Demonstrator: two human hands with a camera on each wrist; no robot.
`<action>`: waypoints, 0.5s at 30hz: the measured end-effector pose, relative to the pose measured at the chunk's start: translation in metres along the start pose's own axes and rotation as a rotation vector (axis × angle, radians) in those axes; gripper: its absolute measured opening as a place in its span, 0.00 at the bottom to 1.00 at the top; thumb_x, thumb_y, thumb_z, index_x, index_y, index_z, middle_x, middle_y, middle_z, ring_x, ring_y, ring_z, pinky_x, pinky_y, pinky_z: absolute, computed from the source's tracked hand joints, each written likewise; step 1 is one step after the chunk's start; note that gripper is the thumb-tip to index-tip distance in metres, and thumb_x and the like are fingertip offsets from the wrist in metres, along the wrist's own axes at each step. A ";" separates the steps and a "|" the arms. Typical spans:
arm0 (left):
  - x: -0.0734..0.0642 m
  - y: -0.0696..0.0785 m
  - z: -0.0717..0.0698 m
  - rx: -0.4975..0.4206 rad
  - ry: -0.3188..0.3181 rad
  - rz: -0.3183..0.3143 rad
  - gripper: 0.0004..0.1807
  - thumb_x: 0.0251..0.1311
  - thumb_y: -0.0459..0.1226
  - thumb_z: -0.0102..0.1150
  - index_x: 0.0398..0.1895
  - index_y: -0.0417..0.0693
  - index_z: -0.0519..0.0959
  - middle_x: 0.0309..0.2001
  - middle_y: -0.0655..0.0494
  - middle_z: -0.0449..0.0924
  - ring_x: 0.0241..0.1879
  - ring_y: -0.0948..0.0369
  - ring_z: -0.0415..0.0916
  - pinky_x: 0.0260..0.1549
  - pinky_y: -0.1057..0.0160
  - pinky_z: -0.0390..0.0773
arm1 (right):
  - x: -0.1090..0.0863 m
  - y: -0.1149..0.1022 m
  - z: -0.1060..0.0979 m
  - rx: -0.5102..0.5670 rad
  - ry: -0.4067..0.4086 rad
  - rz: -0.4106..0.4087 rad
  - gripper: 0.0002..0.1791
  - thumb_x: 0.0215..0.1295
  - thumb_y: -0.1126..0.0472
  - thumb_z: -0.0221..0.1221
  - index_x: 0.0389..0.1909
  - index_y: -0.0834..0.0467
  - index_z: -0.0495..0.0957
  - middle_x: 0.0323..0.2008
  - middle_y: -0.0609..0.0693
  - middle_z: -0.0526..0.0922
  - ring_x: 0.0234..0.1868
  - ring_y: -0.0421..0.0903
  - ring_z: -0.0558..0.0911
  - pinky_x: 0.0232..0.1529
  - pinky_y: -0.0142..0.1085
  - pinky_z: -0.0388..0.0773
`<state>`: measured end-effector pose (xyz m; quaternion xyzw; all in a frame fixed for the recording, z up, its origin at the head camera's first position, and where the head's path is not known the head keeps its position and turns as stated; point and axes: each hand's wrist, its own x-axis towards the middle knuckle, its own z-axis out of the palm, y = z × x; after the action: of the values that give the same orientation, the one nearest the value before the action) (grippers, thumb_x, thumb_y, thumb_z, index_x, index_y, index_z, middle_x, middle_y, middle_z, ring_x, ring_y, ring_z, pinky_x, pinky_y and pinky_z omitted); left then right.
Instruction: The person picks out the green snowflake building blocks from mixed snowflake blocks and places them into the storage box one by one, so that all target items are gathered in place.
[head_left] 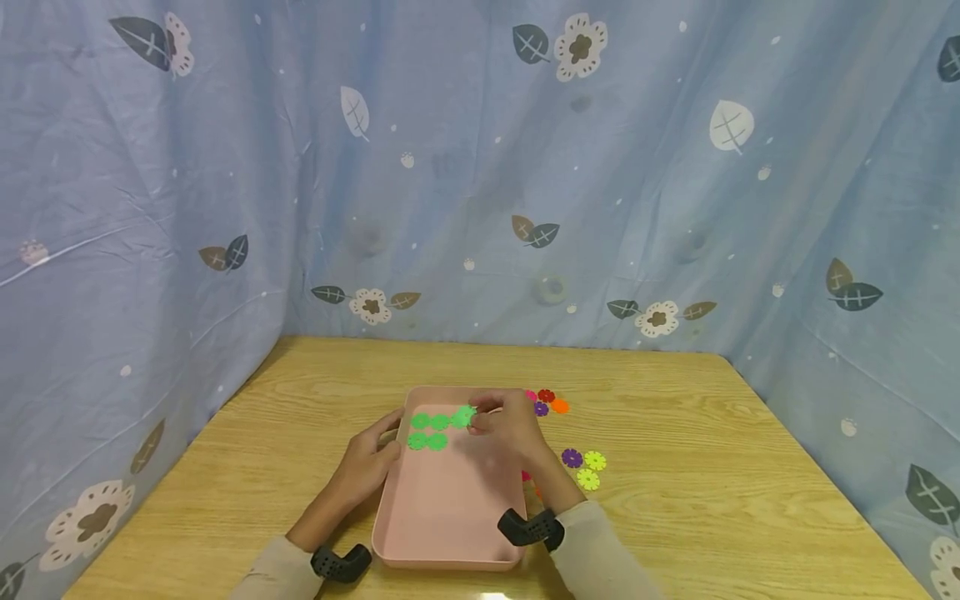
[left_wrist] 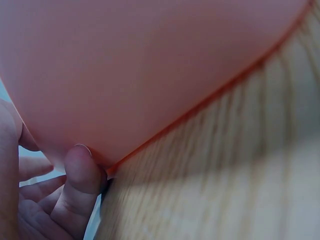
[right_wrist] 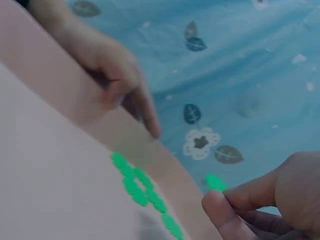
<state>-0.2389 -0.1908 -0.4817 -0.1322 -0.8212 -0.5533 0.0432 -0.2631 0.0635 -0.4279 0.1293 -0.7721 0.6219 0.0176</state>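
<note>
A pink rectangular tray (head_left: 448,521) lies on the wooden table. Several green flower-shaped plastic discs (head_left: 427,441) lie flat inside it, grouped towards its far left. My left hand (head_left: 365,462) grips the tray's left wall, and its thumb shows against the pink plastic in the left wrist view. Over the tray's far part, my right hand (head_left: 512,427) pinches another green disc (right_wrist: 215,182) between thumb and finger, raised above the tray floor. In the right wrist view the left hand (right_wrist: 117,75) appears at the rim across from it.
Right of the tray lie loose discs: a purple disc (head_left: 572,458), a yellow disc (head_left: 588,479) and, farther back, an orange disc (head_left: 559,407) by red and pink ones. The right forearm partly covers others. A blue patterned curtain (head_left: 480,183) surrounds the wooden table (head_left: 675,433).
</note>
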 end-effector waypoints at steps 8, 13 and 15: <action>0.000 0.001 0.000 -0.003 0.002 -0.002 0.32 0.69 0.31 0.47 0.77 0.40 0.61 0.69 0.37 0.70 0.63 0.38 0.75 0.49 0.52 0.84 | -0.003 0.007 0.010 -0.230 0.017 -0.092 0.14 0.56 0.78 0.64 0.44 0.73 0.85 0.44 0.65 0.84 0.38 0.51 0.84 0.33 0.38 0.85; -0.001 0.001 0.001 -0.013 -0.006 -0.004 0.32 0.69 0.31 0.46 0.77 0.40 0.61 0.70 0.36 0.69 0.63 0.38 0.74 0.50 0.51 0.84 | -0.001 0.014 0.016 -0.338 0.023 -0.129 0.13 0.53 0.79 0.62 0.40 0.74 0.87 0.41 0.65 0.87 0.36 0.51 0.86 0.33 0.37 0.84; -0.001 0.001 0.001 -0.018 -0.010 -0.004 0.32 0.69 0.31 0.46 0.77 0.40 0.61 0.70 0.36 0.68 0.64 0.37 0.74 0.50 0.51 0.84 | 0.000 0.015 0.018 -0.390 0.030 -0.143 0.13 0.51 0.80 0.60 0.38 0.73 0.87 0.38 0.65 0.87 0.33 0.49 0.85 0.31 0.36 0.83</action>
<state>-0.2380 -0.1900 -0.4815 -0.1336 -0.8167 -0.5601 0.0371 -0.2640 0.0490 -0.4468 0.1684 -0.8665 0.4596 0.0979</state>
